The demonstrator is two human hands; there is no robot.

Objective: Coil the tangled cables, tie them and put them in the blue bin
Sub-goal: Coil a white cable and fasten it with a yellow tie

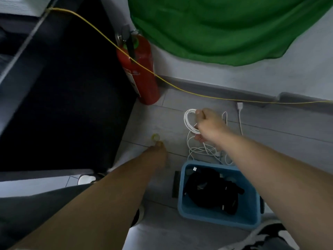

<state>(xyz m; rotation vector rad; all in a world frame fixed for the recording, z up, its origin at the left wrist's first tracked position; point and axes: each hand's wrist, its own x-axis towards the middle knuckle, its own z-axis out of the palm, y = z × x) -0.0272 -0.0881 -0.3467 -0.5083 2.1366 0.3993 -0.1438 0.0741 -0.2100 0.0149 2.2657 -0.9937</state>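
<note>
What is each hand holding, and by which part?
Right hand grips the coiled white cable by its loops' right side. Left hand, by a small yellow ring: cannot tell.

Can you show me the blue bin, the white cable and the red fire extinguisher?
blue bin (216, 220): head view, on its front wall.
white cable (185, 120): head view, on the left side of the coil.
fire extinguisher (146, 87): head view, on its lower red body.
</note>
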